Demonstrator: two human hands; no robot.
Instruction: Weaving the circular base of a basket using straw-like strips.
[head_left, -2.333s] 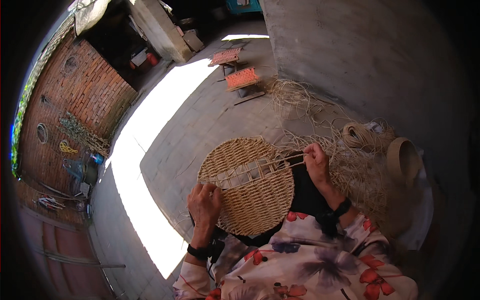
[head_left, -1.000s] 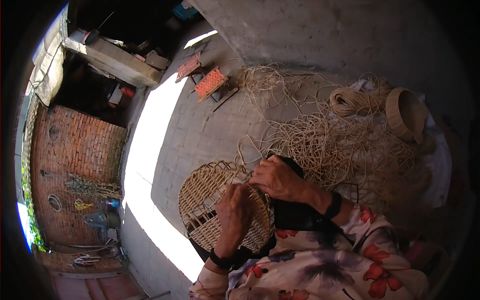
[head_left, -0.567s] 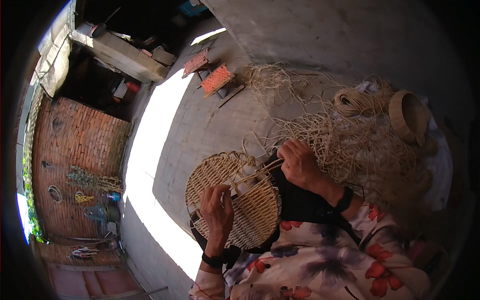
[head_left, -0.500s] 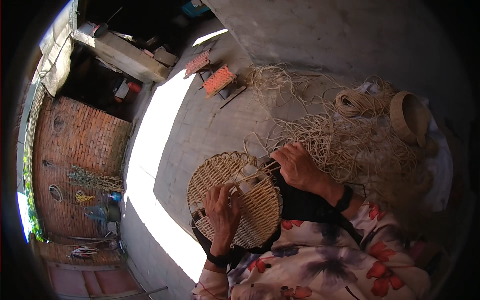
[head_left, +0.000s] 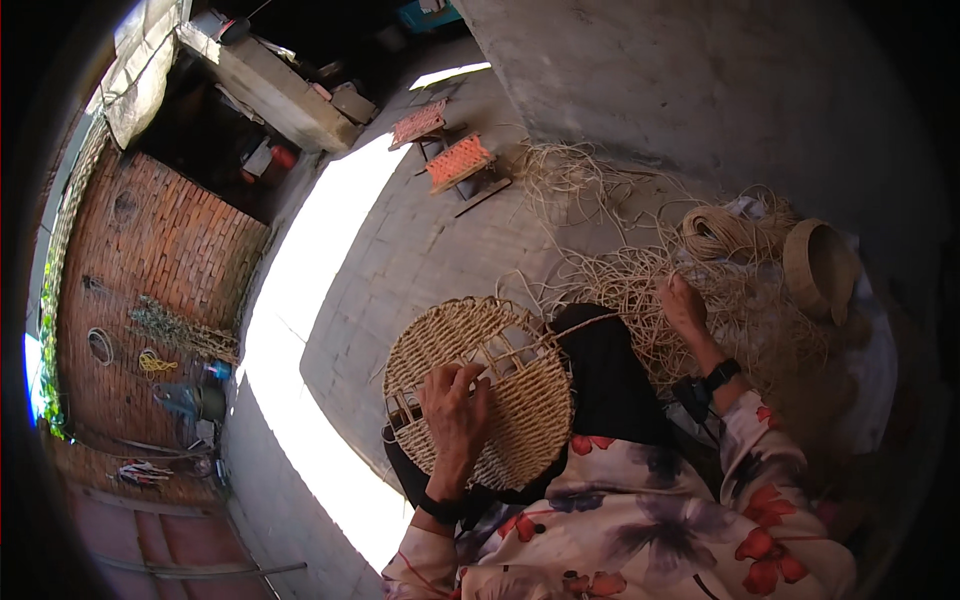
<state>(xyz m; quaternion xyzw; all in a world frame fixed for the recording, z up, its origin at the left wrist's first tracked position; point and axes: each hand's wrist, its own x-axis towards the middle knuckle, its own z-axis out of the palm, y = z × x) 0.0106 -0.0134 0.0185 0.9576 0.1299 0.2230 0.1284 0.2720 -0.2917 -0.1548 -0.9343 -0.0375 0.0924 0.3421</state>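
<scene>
A round woven piece [head_left: 525, 415] of twisted straw cord lies across my lap, with an open gap between its two woven parts. My left hand [head_left: 455, 415] grips it, fingers curled at the gap and fingertips partly hidden. From the right side of the piece a cord [head_left: 592, 323] runs out in a straight line toward my right hand [head_left: 684, 308]. That hand is closed, away from the piece and in front of the loose cord pile; the cord's last stretch blends into the pile, but its line leads to my fingers.
Loose cord [head_left: 620, 275] spreads over the floor on the right, with a coil [head_left: 715, 232] and a round basket [head_left: 818, 270] behind. Two small stools with red woven seats [head_left: 461, 162] stand farther off. A grey wall [head_left: 640, 80] rises at back right, a brick wall [head_left: 150, 240] at left.
My right hand has moved from the edge of the woven piece out to the right, and the cord now stretches after it. My left hand stays on the piece. The view has shifted slightly.
</scene>
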